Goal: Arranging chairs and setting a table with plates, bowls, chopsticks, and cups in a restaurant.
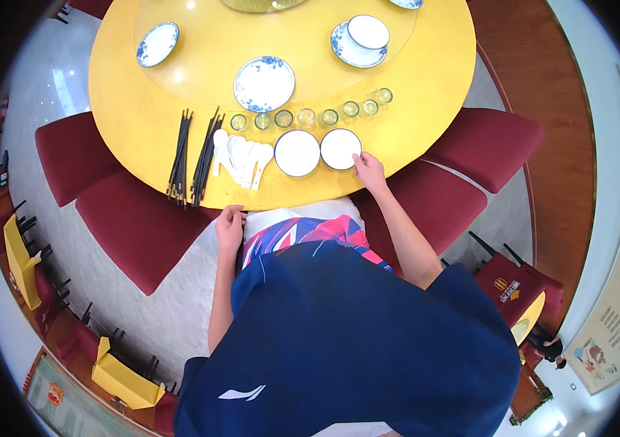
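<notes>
My right hand (pixel 369 171) pinches the near right rim of a white bowl (pixel 340 149) with a dark rim. A slightly larger white bowl (pixel 296 153) stands just left of it. Several white soup spoons (pixel 241 158) lie in a fanned row left of the bowls. Further left are two bundles of black chopsticks (pixel 180 158), their near ends close to the table's edge. My left hand (pixel 230 226) hangs at that edge below the spoons, fingers curled, with no object visible in it. Behind the bowls, several small glasses (pixel 306 117) stand in a curved line.
The round table has a yellow cloth (pixel 124 109) and a glass turntable (pixel 206 33). On it are a blue-patterned plate (pixel 264 84), stacked dishes (pixel 369 33) and another plate (pixel 158 45). Dark red chairs (pixel 129 235) flank me. A person (pixel 550 348) is far off at the right.
</notes>
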{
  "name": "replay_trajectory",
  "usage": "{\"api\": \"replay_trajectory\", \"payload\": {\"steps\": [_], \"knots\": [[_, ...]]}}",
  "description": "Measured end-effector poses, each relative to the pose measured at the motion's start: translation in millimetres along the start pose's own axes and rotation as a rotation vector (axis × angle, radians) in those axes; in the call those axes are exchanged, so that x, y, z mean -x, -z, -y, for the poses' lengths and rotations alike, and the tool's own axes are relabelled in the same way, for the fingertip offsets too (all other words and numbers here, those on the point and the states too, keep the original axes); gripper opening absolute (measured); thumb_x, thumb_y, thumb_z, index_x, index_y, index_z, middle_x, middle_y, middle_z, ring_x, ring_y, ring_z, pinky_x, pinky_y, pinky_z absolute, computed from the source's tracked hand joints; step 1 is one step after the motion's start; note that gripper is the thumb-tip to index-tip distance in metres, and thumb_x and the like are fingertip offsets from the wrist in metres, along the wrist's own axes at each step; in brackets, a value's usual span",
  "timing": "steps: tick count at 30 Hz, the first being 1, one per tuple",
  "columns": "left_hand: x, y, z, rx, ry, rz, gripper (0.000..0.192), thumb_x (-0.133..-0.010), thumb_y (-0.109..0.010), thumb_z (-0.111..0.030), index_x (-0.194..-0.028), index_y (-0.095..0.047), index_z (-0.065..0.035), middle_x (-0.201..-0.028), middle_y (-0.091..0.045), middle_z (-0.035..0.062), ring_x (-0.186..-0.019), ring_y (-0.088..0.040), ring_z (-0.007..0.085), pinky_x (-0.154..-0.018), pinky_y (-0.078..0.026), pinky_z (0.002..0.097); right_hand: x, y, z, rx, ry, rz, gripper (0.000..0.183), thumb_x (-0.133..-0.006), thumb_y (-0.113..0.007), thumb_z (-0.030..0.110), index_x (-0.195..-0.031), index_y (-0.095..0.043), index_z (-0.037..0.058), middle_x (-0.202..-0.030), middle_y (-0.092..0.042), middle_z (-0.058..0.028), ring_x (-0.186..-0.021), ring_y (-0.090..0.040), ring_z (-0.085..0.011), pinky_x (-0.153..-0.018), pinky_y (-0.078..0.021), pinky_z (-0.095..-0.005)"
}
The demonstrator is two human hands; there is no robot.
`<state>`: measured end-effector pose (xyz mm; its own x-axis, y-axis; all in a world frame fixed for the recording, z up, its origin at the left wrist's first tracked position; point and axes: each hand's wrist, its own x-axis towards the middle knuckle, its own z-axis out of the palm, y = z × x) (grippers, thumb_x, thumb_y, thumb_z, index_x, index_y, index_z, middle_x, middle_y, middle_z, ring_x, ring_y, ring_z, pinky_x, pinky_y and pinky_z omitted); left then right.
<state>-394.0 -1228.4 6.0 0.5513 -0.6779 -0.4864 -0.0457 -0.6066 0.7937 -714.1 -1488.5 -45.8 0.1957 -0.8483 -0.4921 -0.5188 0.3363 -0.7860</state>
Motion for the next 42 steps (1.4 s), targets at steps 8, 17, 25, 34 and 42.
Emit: {"api": "replay_trajectory", "payload": {"steps": [8, 17, 25, 34, 42], "knots": [[11.7, 11.2, 22.6, 0.061, 0.025, -0.057, 0.019, -0.098, -0.048, -0.005, -0.105, -0.064, 0.0027, -0.083, -0.066, 0.0054, -0.074, -0.060, 0.0096, -0.068, -0.047, 0.0233, -50.2, 51.0, 90.9, 0.536, 0.239, -0.238, 0.055, -0.093, -0.057, 0.047, -0.081, -0.068, -0.0058, -0.076, -0.066, -0.0266, -0.075, -0.067, -0.0435, -0.074, -0.0526, -0.0486], [34.4, 13.0, 13.3, 0.090, 0.030, -0.086, 0.020, -0.094, -0.050, -0.002, -0.106, -0.065, 0.0016, -0.081, -0.067, 0.0062, -0.075, -0.061, 0.0106, -0.070, -0.049, 0.0240, -237.1, 40.5, 168.2, 0.170, -0.140, -0.094, 0.058, -0.091, -0.057, 0.052, -0.081, -0.068, -0.0043, -0.070, -0.070, -0.0134, -0.057, -0.065, -0.0208, -0.055, -0.0516, -0.0334], [21.5, -17.7, -33.6, -0.009, -0.038, 0.014, 0.019, -0.095, -0.053, -0.008, -0.105, -0.066, 0.0014, -0.079, -0.067, 0.0074, -0.071, -0.062, 0.0125, -0.066, -0.050, 0.0274, -252.3, 23.3, 157.7, 0.687, 0.277, -0.095, 0.052, -0.095, -0.047, 0.038, -0.088, -0.069, -0.0091, -0.086, -0.070, -0.0270, -0.083, -0.069, -0.0390, -0.081, -0.0546, -0.0463], [-32.1, -147.6, -89.0, 0.023, 0.099, 0.754, 0.034, -0.097, -0.057, -0.030, -0.102, -0.068, 0.0016, -0.077, -0.069, 0.0097, -0.067, -0.066, 0.0152, -0.064, -0.053, 0.0286, -153.3, 62.8, 195.4, 0.556, 0.342, -0.119, 0.047, -0.094, -0.051, 0.041, -0.082, -0.070, -0.0001, -0.083, -0.069, -0.0236, -0.083, -0.066, -0.0417, -0.077, -0.0515, -0.0478], [-58.6, -240.7, -116.9, 0.329, 0.565, 0.462, 0.049, -0.097, -0.055, -0.048, -0.092, -0.063, 0.0000, -0.075, -0.064, 0.0095, -0.066, -0.062, 0.0167, -0.060, -0.054, 0.0345, -35.3, 130.1, 130.1, 0.405, 0.326, -0.144, 0.044, -0.097, -0.055, 0.035, -0.078, -0.057, -0.0052, -0.066, -0.055, -0.0235, -0.061, -0.056, -0.0359, -0.062, -0.0444, -0.0430]]}}
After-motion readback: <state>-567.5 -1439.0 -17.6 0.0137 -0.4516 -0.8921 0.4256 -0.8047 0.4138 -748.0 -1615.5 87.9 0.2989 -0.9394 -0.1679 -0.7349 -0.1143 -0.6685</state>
